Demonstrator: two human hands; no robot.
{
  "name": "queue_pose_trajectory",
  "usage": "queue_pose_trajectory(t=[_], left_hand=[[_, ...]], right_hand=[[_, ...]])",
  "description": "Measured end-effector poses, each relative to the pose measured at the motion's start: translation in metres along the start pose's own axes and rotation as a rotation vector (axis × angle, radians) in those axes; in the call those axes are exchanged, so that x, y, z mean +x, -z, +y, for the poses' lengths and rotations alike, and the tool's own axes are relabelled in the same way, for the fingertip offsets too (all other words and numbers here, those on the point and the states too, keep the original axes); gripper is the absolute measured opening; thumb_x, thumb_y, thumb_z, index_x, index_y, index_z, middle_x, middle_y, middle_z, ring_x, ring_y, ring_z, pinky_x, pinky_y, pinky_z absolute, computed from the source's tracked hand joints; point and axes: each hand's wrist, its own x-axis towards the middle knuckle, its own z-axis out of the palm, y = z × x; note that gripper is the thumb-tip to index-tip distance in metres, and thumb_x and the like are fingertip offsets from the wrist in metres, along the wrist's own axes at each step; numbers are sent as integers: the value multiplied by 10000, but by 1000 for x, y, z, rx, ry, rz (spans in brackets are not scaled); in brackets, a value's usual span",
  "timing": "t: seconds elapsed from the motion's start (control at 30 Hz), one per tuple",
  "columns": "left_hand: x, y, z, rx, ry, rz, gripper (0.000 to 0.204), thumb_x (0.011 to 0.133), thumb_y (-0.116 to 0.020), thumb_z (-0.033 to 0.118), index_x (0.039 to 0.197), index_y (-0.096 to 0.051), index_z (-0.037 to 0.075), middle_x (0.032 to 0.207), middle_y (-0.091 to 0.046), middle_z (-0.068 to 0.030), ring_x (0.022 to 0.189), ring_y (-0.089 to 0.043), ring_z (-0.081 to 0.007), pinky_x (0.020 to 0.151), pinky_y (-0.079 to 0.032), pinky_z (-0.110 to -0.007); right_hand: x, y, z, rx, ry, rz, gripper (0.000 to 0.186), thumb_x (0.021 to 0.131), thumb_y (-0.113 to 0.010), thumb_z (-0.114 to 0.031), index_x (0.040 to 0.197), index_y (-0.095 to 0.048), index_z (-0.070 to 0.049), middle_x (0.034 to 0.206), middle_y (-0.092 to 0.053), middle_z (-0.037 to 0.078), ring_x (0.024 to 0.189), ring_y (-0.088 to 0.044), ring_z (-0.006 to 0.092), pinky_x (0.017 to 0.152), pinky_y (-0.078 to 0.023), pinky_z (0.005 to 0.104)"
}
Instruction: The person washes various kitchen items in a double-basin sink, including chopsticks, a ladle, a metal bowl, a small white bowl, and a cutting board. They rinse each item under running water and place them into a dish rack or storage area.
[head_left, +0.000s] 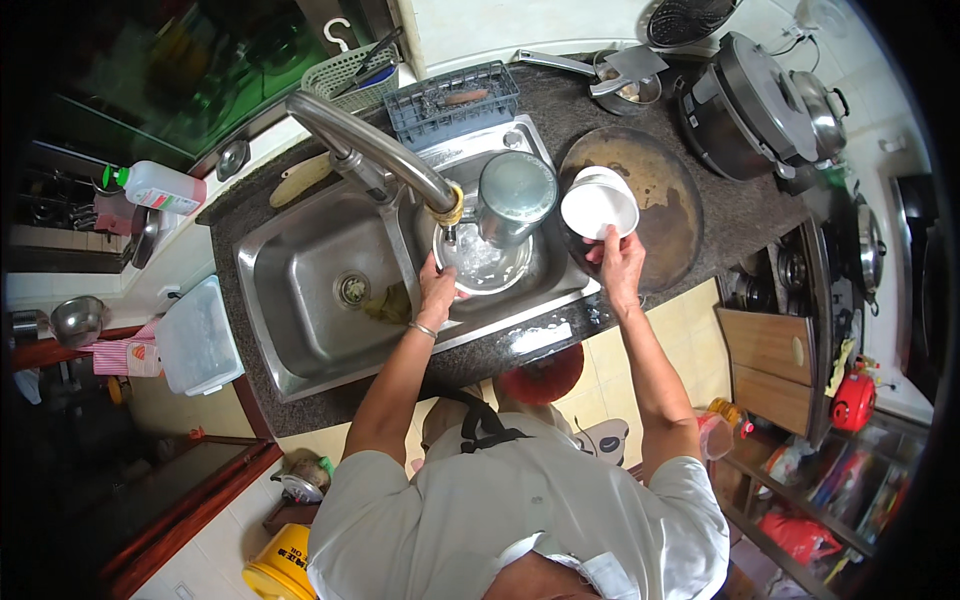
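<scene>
At the right basin of the steel sink (462,335), my left hand (437,293) is closed on the rim of a white bowl (490,272) under the faucet (400,160). Clear water stands in that bowl. Over the right edge of the sink, my right hand (618,262) grips white bowls (598,203), which look like a small stack, tilted above a round brown board (665,215). Behind the water-filled bowl a grey-green cylindrical pot (518,190) stands in the basin and hides part of it.
A yellowish-green cloth (388,303) lies in the left basin. Behind the sink sit a grey wire-like basket (452,105) and a pale green basket (345,78). To the right are a saucepan (632,88) and a large dark cooker (745,110). A detergent bottle (160,187) stands at left.
</scene>
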Motion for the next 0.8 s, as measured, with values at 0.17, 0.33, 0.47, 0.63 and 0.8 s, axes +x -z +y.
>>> queue_pose_trajectory(t=[0.17, 0.33, 0.47, 0.63, 0.8], left_hand=[[8, 19, -18, -237, 12, -123, 369, 843, -532, 76, 1208, -481, 59, 981, -605, -70, 659, -577, -129, 437, -467, -260], [25, 20, -13, -334, 219, -97, 337, 844, -598, 181, 1149, -469, 116, 923, -599, -42, 710, -561, -120, 505, -452, -301], [34, 11, -9, -291, 289, -39, 241, 834, -590, 168, 1004, -435, 97, 812, -573, -58, 630, -559, -157, 451, -425, -310], [17, 21, 21, 23, 162, -99, 209, 854, -508, 99, 1030, -444, 7, 703, -582, -127, 415, -557, -195, 323, -426, -301], [-19, 30, 78, 449, -151, -48, 291, 828, -481, 68, 1106, -503, -16, 715, -613, -140, 426, -587, -191, 353, -470, -303]], right_hand=[[15, 14, 3, 12, 10, 10, 252, 943, -446, -154, 1058, -531, 53, 716, -662, 106, 499, -542, 85, 482, -463, 228], [21, 15, 2, -13, -3, -5, 243, 935, -444, -155, 1042, -521, 49, 715, -658, 115, 472, -504, 84, 456, -422, 223], [27, 16, 1, -34, -25, -34, 273, 913, -440, -128, 1110, -496, 52, 702, -659, 113, 478, -530, 93, 460, -438, 232], [30, 21, -6, 45, -123, -69, 277, 899, -437, -102, 1126, -490, 47, 700, -656, 119, 467, -513, 92, 456, -433, 231], [37, 26, -4, 64, -223, -102, 284, 899, -434, -90, 1146, -483, 40, 708, -655, 126, 461, -508, 98, 454, -439, 233]])
